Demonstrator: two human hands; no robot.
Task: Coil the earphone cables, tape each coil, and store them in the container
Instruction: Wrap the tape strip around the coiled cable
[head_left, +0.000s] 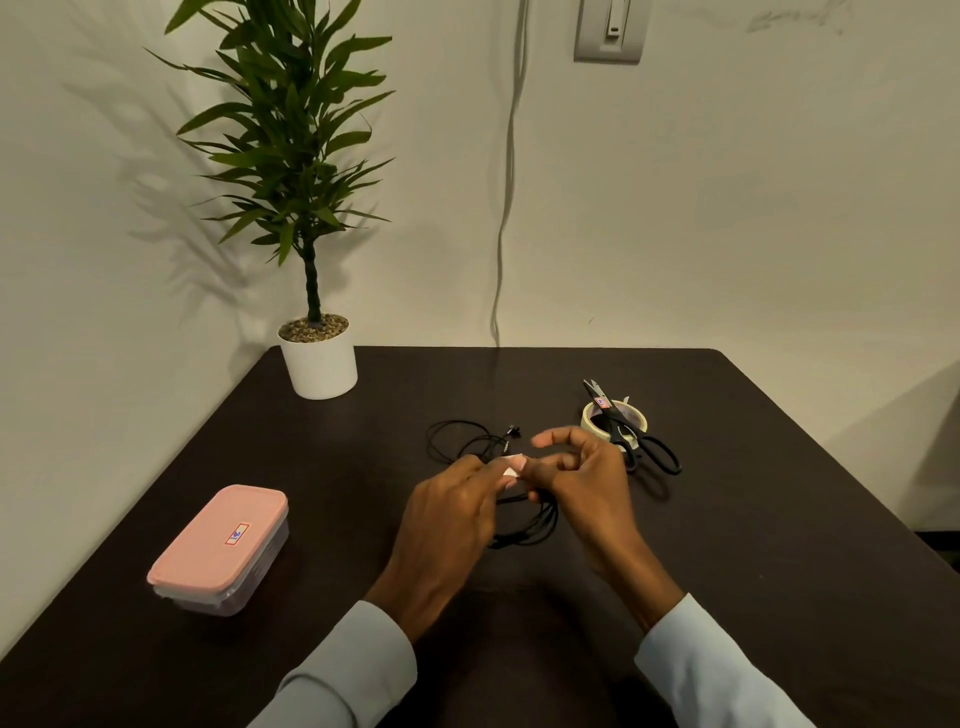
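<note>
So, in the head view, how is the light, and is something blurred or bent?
Head view: dim warm light; the plant casts soft shadows on the wall; table edges flare from wide-angle distortion; left hand and right hand look slightly soft.

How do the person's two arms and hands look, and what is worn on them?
Both arms wear long pale blue-grey sleeves, the left sleeve and right sleeve ending at the wrist in plain cuffs. The left hand and right hand are bare: no gloves, and no rings or watch show.
</note>
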